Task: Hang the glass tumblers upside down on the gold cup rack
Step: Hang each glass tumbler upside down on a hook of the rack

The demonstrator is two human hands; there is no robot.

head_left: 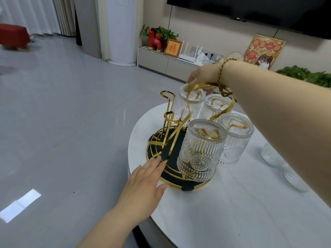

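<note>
Four tumblers [198,149] inverted on gold rack [172,111]; right hand [202,76] fingers gripping far one; left hand [143,185] fingers spread flat.

floor [62,104]: glossy grey tile | wall [206,33]: beige | low cabinet [161,59]: white | curtains [35,13]: pale

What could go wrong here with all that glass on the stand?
The right hand grips the far glass tumbler from above; it could knock the neighbouring tumbler. The gold cup rack sits near the table's edge, steadied only by the left hand's fingertips, so it might slide or tip.
</note>
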